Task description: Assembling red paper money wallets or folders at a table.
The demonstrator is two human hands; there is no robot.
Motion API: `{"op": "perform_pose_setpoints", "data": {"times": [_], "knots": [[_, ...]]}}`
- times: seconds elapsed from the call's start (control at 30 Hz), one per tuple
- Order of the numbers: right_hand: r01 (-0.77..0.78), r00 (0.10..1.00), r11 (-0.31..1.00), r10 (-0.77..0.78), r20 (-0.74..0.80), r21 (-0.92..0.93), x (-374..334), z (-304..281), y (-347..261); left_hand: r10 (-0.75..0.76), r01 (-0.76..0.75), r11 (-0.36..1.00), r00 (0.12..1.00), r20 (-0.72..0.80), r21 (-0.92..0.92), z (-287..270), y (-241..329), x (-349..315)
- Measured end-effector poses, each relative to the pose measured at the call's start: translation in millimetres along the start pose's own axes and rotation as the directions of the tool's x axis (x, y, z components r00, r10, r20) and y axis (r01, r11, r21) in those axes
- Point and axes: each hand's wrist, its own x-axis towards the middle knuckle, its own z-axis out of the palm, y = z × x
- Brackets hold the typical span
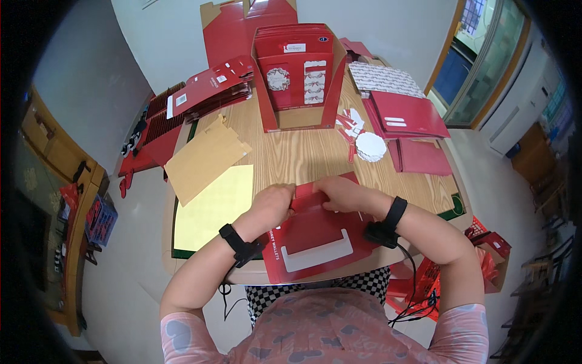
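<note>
A flat red card packet (315, 229) lies at the near edge of the table, slightly turned, with a white U-shaped area (318, 255) on its near half. My left hand (274, 203) has its fingers curled over the packet's far left edge. On the far right part of the same packet rests my right hand (342, 194), fingers bent and gripping there. A short red strip of card shows between the two hands. Both hands hide the fingertips and part of the far edge.
A red display box (297, 115) of packets stands at the back. Left lie a brown card (209, 161), yellow paper (215, 212) and a red packet stack (209, 91). Right are round white cutouts (371, 147), red cards (409, 114) and patterned sheets (388, 80).
</note>
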Motion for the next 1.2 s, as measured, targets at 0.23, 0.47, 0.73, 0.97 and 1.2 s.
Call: {"op": "perform_pose_setpoints", "data": {"times": [0.23,0.47,0.73,0.97,1.2], "knots": [[0.075,0.991,0.963,-0.1,-0.086,-0.259,-7.5,8.8,-5.8,0.057,-0.046,0.985,0.996,-0.064,0.164,-3.1,16.3,-7.3],[0.125,0.961,0.925,-0.203,-0.19,-0.358,-19.2,24.0,-0.2,0.169,-0.11,0.956,0.964,-0.205,0.272,20.8,9.1,-15.8],[0.232,0.872,0.827,-0.41,-0.268,-0.512,-30.0,39.8,7.6,0.216,-0.114,0.941,0.927,-0.307,0.319,35.2,14.3,-29.1],[0.238,0.868,0.825,-0.418,-0.269,-0.512,-31.6,37.5,5.3,0.279,-0.156,0.939,0.867,-0.412,0.308,41.3,8.5,-29.0],[0.272,0.861,0.807,-0.447,-0.241,-0.524,-31.1,38.8,9.9,0.299,-0.184,0.924,0.894,-0.334,0.334,39.2,13.3,-31.8]]}}
